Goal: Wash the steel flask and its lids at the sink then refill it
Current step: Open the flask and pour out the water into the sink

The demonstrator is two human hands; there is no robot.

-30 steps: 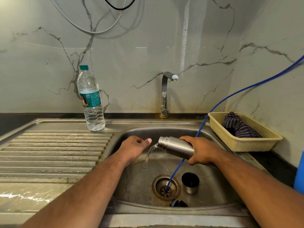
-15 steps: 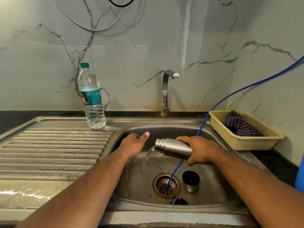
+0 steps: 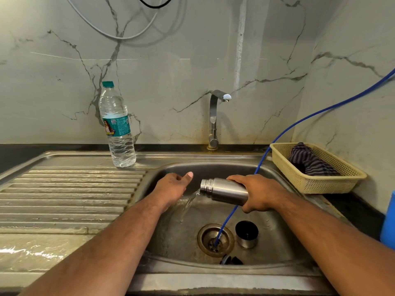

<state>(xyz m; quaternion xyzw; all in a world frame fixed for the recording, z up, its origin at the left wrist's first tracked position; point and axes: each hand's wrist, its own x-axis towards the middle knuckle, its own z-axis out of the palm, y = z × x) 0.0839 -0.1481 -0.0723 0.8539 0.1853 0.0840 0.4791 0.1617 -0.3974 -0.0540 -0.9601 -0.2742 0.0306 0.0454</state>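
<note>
The steel sink (image 3: 213, 165) fills the middle of the view, and over its basin the person's right hand (image 3: 261, 194) is wrapped tight round the base of the steel flask (image 3: 224, 190), tipped mouth-left so water streams out just beside the left hand (image 3: 174, 186), which hangs loosely curled and holds nothing. Down on the basin floor the steel cap (image 3: 246, 233) stands right beside the drain (image 3: 215, 239), where a blue hose (image 3: 227, 220) ends, with a small dark lid (image 3: 232, 260) near the front wall. The wet flask could well slip from a one-handed hold and drop onto the cap, or the outflow might nudge the small lid toward the drain.
</note>
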